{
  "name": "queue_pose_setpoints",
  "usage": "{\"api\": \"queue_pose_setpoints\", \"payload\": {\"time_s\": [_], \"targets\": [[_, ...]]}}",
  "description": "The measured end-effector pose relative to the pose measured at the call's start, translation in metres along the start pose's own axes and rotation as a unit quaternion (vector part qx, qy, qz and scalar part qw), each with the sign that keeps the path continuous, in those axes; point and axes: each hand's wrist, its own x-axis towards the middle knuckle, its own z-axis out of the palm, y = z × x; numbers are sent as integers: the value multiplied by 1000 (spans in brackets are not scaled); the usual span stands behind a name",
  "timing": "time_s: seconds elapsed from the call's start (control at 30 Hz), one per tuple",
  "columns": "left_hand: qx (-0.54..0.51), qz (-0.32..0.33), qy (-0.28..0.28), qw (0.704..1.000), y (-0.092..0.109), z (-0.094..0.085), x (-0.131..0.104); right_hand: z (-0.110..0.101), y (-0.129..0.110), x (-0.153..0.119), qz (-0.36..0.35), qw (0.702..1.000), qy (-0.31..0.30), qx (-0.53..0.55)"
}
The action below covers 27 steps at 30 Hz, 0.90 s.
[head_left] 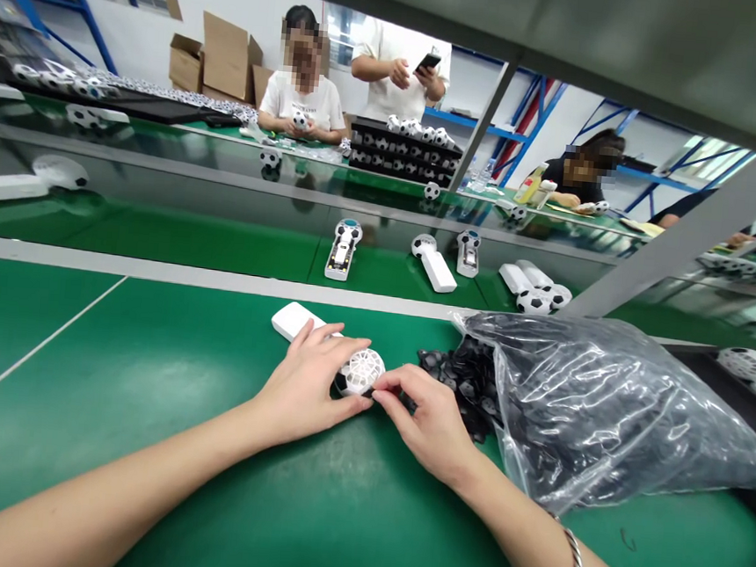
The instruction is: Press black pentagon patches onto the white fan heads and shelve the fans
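A white handheld device point(296, 320) with a round football-patterned head point(363, 371) lies on the green tabletop. Its head shows a white openwork grille with a dark patch at the side. My left hand point(310, 379) is closed around the device, fingers over its neck and thumb along the near edge of the head. At the head's right edge, the thumb and forefinger of my right hand point(429, 416) are pinched together; a dark bit shows by the fingertips, but what they hold is hidden. Just beyond that hand spreads a pile of small black pieces point(466, 375).
The black pieces spill from a clear plastic bag point(611, 419) on the right. Behind a pale rail, more football-headed devices point(343, 250) lie on a green belt. A slanted grey post point(676, 204) stands at the right. Across the line are several people and stacked black trays point(399, 153).
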Motion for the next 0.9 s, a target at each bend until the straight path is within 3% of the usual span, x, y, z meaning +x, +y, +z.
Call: {"api": "queue_pose_setpoints", "payload": {"time_s": [0.3, 0.43, 0.6, 0.9], "targets": [[-7, 5, 6, 1000, -1, 2, 0, 2, 4, 0, 34, 999, -3, -14], [-16, 1, 21, 1000, -1, 5, 1, 2, 6, 0, 65, 997, 31, -27], [-43, -53, 69, 995, 4, 9, 3, 6, 8, 3, 130, 988, 2, 87], [-73, -85, 111, 987, 1, 11, 7, 11, 13, 18, 161, 978, 24, 131]]}}
